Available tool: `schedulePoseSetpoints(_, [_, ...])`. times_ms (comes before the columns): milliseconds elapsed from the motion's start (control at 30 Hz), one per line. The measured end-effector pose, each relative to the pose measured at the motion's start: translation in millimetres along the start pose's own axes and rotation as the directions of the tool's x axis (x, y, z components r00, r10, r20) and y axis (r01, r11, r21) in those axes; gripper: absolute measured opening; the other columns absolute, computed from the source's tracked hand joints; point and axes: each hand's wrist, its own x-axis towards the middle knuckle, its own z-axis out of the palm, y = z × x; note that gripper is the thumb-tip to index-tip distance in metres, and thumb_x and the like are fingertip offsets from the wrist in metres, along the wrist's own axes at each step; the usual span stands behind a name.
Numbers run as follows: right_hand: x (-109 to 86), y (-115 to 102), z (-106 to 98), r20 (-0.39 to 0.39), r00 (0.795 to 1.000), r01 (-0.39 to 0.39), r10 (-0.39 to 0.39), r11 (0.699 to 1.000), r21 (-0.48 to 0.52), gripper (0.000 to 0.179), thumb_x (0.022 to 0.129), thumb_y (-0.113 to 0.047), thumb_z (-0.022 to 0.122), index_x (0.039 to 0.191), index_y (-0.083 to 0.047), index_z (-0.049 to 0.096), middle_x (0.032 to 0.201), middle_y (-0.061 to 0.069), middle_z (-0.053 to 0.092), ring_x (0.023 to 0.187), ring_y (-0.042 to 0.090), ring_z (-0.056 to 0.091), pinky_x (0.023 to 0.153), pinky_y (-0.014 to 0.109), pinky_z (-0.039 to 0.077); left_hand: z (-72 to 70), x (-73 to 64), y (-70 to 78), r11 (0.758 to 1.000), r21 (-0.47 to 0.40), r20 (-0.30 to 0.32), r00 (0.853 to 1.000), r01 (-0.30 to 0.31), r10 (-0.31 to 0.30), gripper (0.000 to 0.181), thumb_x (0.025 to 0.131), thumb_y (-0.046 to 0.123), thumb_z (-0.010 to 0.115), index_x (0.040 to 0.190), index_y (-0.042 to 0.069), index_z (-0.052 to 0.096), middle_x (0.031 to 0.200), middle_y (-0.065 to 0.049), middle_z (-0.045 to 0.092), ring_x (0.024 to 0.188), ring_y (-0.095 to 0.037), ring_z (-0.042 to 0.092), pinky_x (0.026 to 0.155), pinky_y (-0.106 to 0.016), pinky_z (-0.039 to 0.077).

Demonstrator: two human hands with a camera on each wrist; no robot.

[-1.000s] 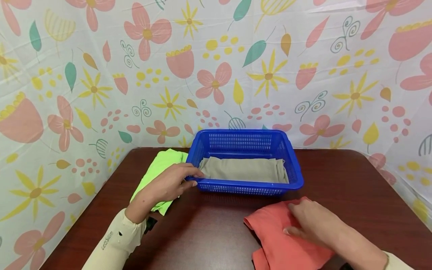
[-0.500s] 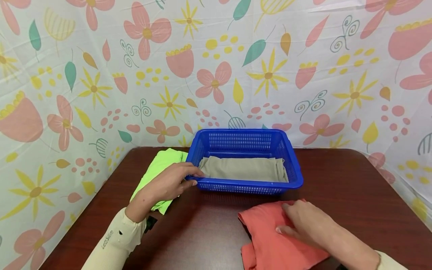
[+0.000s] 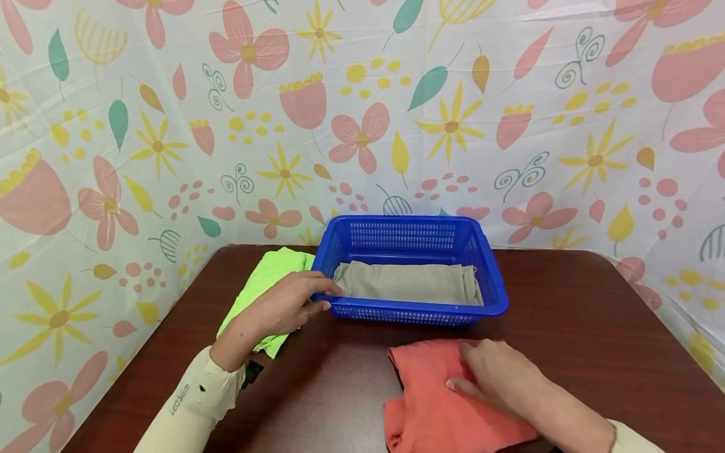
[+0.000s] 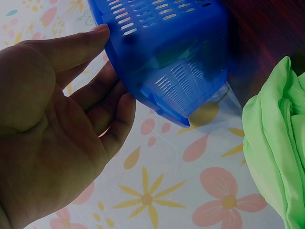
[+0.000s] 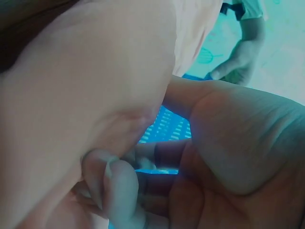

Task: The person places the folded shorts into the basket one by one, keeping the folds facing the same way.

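At the left front corner of a blue plastic basket (image 3: 408, 307), my left hand (image 3: 280, 306) pinches the rim. In the left wrist view the thumb and fingers of that hand (image 4: 62, 109) meet the basket's edge (image 4: 114, 57) from both sides. A folded grey-beige cloth (image 3: 408, 283) lies inside the basket. My right hand (image 3: 504, 377) grips a folded coral-red cloth (image 3: 436, 396) in front of the basket, to the right. The right wrist view shows this cloth (image 5: 90, 90) bunched between thumb and fingers, looking pale there. The cloth's near end runs out of the head view.
A bright green folded cloth (image 3: 260, 277) lies left of the basket, partly behind my left arm. The dark wooden table (image 3: 572, 302) reaches back to a flower-printed curtain (image 3: 362, 126), which the basket stands close to.
My right hand has moved to the left with the coral-red cloth. My left hand and the basket have stayed in place.
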Motion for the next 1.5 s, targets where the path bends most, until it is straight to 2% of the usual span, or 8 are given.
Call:
schedulePoseSetpoints(167, [2.8,-8,1,-0.002,1.000,-0.004,0.004,1.000,0.008,0.041,0.089,-0.049,0.083,0.080,-0.017,0.059,0.064,0.000,0.056,0.064,0.026,0.068,0.058,0.043,0.057,-0.8,-0.5,0.2,1.000,0.004,-0.001,1.000,0.005,-0.005,0.026,0.101,0.010,0.072,0.125,0.019,0.076,0.114,0.007,0.073,0.102,-0.011,0.066,0.088,-0.034,0.057])
schedulePoseSetpoints(467, [9.2,-19,4,-0.035,0.999,0.034,-0.034,0.999,-0.015,0.044,0.090,-0.050,0.082,0.076,-0.016,0.056,0.062,0.003,0.055,0.059,0.029,0.066,0.056,0.046,0.056,-1.0,-0.6,0.6,1.000,-0.004,-0.002,1.000,0.009,-0.009,0.026,0.102,0.009,0.072,0.125,0.019,0.076,0.113,0.007,0.073,0.102,-0.013,0.066,0.088,-0.035,0.057])
schedulePoseSetpoints(1033, [25.5,-39,2,0.054,0.999,-0.004,0.003,1.000,0.025,0.045,0.093,-0.049,0.080,0.075,-0.014,0.057,0.062,0.004,0.056,0.059,0.026,0.065,0.054,0.044,0.054,1.7,-0.1,0.3,1.000,-0.002,-0.011,1.000,-0.009,0.009,0.027,0.101,0.008,0.072,0.125,0.019,0.077,0.116,0.006,0.073,0.104,-0.011,0.066,0.088,-0.035,0.057])
schedulePoseSetpoints(1233, [28.9,-44,3,0.026,1.000,0.007,-0.007,1.000,0.004,0.046,0.092,-0.049,0.080,0.073,-0.015,0.055,0.061,0.005,0.056,0.059,0.027,0.065,0.051,0.043,0.053,0.6,0.3,0.6,1.000,-0.008,-0.012,1.000,-0.013,0.013,0.027,0.101,0.008,0.072,0.125,0.019,0.077,0.115,0.007,0.073,0.102,-0.011,0.066,0.088,-0.035,0.057])
schedulePoseSetpoints(1500, [32.2,-46,4,0.021,1.000,0.011,-0.011,0.999,0.031,0.046,0.092,-0.048,0.080,0.072,-0.016,0.055,0.060,0.003,0.053,0.059,0.025,0.064,0.051,0.041,0.052,-0.3,1.2,0.4,1.000,-0.006,-0.013,1.000,-0.019,0.019,0.027,0.101,0.007,0.072,0.125,0.019,0.077,0.113,0.007,0.073,0.100,-0.010,0.065,0.086,-0.034,0.056])
